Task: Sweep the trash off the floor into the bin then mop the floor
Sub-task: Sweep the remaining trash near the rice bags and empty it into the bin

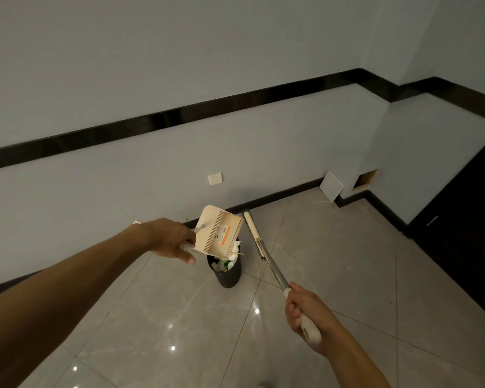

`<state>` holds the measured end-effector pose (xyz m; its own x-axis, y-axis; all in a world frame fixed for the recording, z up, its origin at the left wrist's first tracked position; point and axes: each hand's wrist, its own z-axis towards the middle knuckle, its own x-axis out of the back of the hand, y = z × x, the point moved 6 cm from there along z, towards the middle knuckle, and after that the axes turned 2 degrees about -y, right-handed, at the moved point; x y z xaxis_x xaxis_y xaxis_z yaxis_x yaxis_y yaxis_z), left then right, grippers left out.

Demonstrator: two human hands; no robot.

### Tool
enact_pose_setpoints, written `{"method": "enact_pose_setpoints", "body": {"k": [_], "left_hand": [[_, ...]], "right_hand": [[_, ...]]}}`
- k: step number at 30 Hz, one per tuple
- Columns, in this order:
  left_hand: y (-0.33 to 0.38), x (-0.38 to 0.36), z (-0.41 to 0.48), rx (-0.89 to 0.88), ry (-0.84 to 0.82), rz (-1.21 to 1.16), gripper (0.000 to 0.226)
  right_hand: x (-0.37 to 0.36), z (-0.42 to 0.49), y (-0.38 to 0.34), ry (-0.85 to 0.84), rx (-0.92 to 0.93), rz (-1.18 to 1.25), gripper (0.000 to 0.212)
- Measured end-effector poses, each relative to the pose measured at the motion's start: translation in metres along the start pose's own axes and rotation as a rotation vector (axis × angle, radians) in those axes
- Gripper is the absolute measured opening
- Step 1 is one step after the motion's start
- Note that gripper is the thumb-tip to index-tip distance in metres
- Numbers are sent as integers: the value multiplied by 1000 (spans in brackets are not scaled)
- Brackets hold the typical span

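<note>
The pale grey wall (179, 65) fills most of what you see, crossed by a glossy black band (179, 113), with a black skirting (277, 198) at its foot. Below it lies the glossy grey tiled floor (333, 275), which shows small bright reflections of light. A dark door or cabinet front (465, 233) stands at the far right.

Your left hand (168, 238) reaches forward and its fingers wrap round the handle of the cream dustpan (220, 233). Your right hand (305, 312) is lower and nearer to you, its fingers closed round the cream grip at the end of the broom (269, 261).

The broom's metal shaft runs up and away from your right hand. Its narrow head lies just to the right of the dustpan, near the skirting; you cannot tell whether it touches the floor.

The dustpan is lifted and tipped, with its underside and an orange label facing you. Its lower edge hangs directly over the bin (228, 277).

The black bin stands upright on the floor, close to the wall. Inside it lies the trash (221, 264), white crumpled scraps and something green, and another white scrap (237, 245) sits at the dustpan's lip.

A white panel (331, 186) leans against the wall beside a small square opening (364, 179). A white socket (215, 178) sits on the wall above the dustpan.
</note>
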<state>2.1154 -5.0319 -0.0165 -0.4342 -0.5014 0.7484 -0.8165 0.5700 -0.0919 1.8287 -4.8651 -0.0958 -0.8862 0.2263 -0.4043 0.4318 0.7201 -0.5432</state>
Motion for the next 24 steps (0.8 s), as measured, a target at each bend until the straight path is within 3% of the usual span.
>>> {"method": "enact_pose_setpoints", "body": {"k": [6, 11, 18, 24], "left_hand": [[13, -2, -4, -64, -13, 195, 64], [10, -14, -6, -28, -68, 172, 66], [36, -26, -16, -58, -80, 405, 61], [31, -25, -34, -9, -55, 343, 62]], "right_hand": [[1, 4, 7, 0, -26, 24, 28], [-1, -1, 11, -12, -37, 21, 20], [7, -6, 14, -15, -5, 32, 29], [14, -10, 9, -3, 25, 36, 28]]}}
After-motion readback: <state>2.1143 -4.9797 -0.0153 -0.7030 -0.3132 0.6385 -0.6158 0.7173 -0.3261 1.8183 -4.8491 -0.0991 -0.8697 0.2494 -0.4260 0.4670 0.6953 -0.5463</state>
